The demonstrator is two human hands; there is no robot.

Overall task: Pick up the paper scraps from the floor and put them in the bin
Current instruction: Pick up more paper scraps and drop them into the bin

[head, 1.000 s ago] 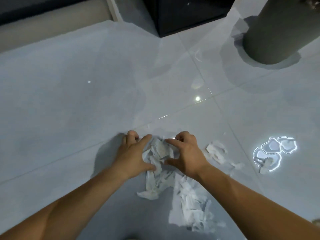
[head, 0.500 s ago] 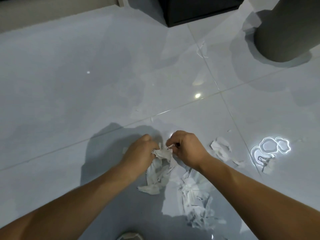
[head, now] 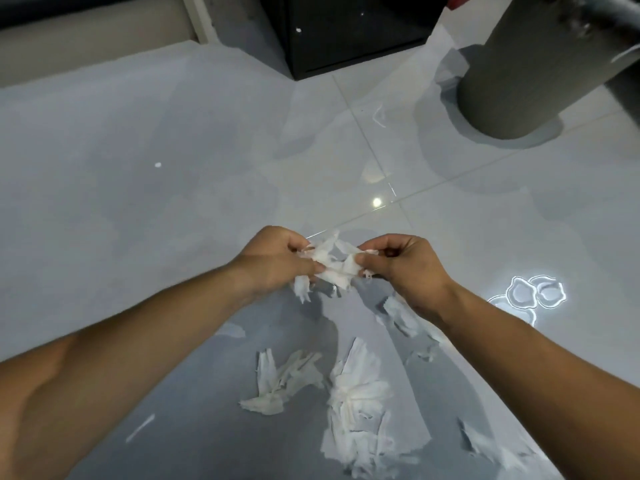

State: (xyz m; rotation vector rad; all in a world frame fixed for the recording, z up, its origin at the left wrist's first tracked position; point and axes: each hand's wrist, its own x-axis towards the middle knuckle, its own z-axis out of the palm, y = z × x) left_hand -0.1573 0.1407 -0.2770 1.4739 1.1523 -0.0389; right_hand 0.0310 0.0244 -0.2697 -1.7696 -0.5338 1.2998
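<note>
Together, left hand [head: 277, 261] and right hand [head: 405, 268] curled tight, pinching one paper wad [head: 332, 265]; loose scraps [head: 356, 403] below

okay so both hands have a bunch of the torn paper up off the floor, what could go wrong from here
1. The bundle of scraps is pinched loosely between the left hand and right hand; strips dangling below the grip could drop on the way to the grey bin.
2. Several piles of scraps lie on the glossy floor; thin slivers could be missed or slipped on.

Dim bluish light, bright glare spots on glossy floor tiles [head: 104, 168], arm shadows below, wide-angle bending at edges.
</note>
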